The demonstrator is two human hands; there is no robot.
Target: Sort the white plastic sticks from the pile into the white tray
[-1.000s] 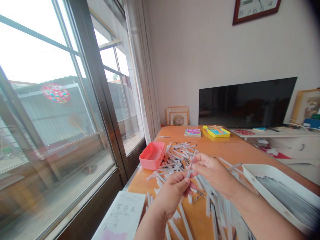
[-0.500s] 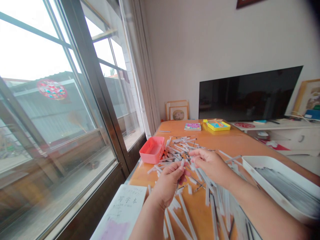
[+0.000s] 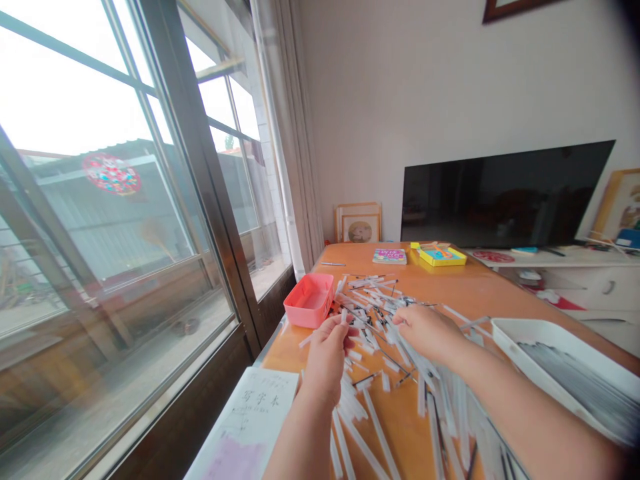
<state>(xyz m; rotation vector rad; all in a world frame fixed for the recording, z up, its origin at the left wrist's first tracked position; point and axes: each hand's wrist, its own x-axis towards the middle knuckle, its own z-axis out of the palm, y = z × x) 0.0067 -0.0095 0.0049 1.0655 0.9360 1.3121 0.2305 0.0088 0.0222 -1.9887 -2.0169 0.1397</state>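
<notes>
My left hand (image 3: 327,347) is closed in a pinch, with a small white pen cap (image 3: 344,316) upright between thumb and forefinger. It is beside the front right corner of the pink basket (image 3: 305,319), a little above the table. My right hand (image 3: 425,328) is at the right side of the pile of pen parts (image 3: 373,293), its fingertips drawn together; what they hold, if anything, is hidden. Clear plastic pen barrels (image 3: 375,427), short caps (image 3: 385,382) and dark-tipped refills lie scattered below and between both hands.
A white tray (image 3: 505,333) of thin grey rods stands at the right. The writing notebook (image 3: 245,420) lies at the near left, by the window. Farther back are a pen (image 3: 333,264), a colourful booklet (image 3: 389,256) and a yellow box (image 3: 443,257).
My left hand has moved left and slightly up, towards the pink basket, with the cap in its pinch. My right hand has shifted slightly right and down, so the hands are farther apart.
</notes>
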